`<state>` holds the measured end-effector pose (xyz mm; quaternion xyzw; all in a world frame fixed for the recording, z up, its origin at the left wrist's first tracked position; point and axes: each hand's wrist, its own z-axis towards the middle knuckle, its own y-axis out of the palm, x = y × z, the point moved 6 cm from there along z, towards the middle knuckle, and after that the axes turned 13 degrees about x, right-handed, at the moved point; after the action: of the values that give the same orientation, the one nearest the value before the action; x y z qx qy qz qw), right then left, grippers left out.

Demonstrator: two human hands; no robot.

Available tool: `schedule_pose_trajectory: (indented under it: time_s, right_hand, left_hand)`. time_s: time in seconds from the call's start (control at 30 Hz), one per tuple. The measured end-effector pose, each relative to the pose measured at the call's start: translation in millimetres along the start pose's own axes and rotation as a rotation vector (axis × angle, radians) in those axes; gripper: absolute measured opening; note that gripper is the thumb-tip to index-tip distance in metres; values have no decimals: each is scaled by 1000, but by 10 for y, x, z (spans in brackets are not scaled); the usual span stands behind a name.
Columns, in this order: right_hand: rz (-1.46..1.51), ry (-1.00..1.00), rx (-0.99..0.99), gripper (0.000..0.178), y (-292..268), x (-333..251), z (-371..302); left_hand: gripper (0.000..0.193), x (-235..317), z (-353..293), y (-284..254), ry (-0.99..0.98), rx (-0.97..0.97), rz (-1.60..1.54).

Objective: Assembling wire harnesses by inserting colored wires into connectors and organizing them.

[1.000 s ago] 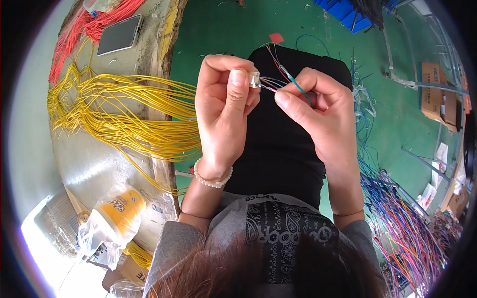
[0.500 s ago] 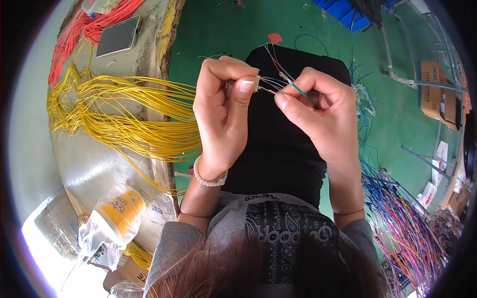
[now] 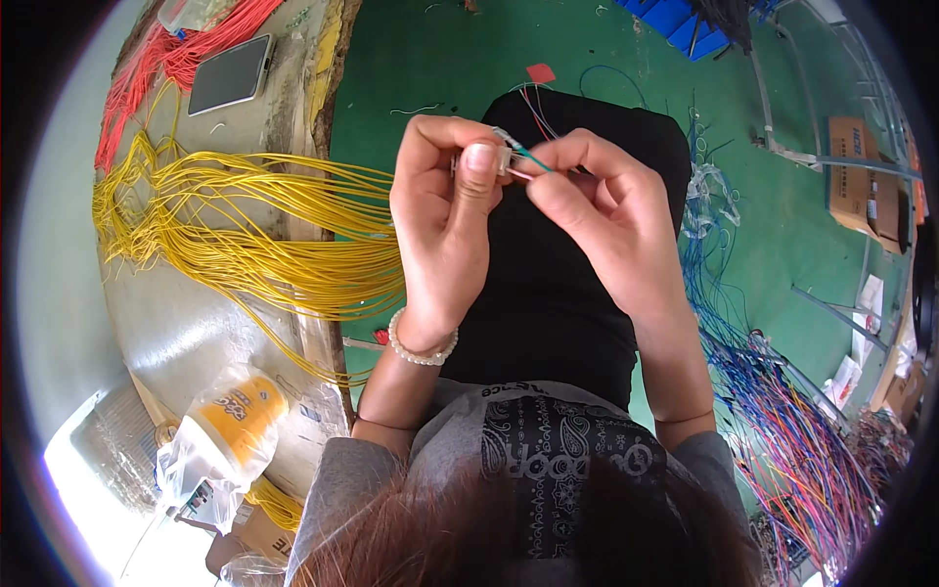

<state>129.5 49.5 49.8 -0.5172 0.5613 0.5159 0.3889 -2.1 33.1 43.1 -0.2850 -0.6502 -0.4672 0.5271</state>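
Between thumb and forefinger, my left hand pinches a small whitish connector above my lap. My right hand is closed on thin wires at the connector's right side. A green wire and a pinkish-white wire run from its fingertips to the connector. More thin wires, red and white, stick out beyond the fingers over the black cloth on my lap. My fingers hide much of the connector, so I cannot tell which wires sit inside it.
On the bench at left, a big bundle of yellow wires hangs toward my left hand. Red wires, a phone and a yellow-white cup in a plastic bag lie there too. Multicoloured wires hang at right, near a cardboard box.
My right hand has moved slightly left, bringing the wires up to the connector. The green wire has swung across to it, and the gap between my hands is smaller.
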Motion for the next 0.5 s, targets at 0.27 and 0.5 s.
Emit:
schedule_pose_trajectory:
  time_s: [0.27, 0.5]
  right_hand:
    - [-148, -124, 91, 13, -98, -68, 13]
    - [-156, -115, 63, 11, -68, -128, -1]
  left_hand:
    - [12, 84, 18, 7, 69, -11, 57]
    - [10, 187, 14, 28, 219, -65, 195]
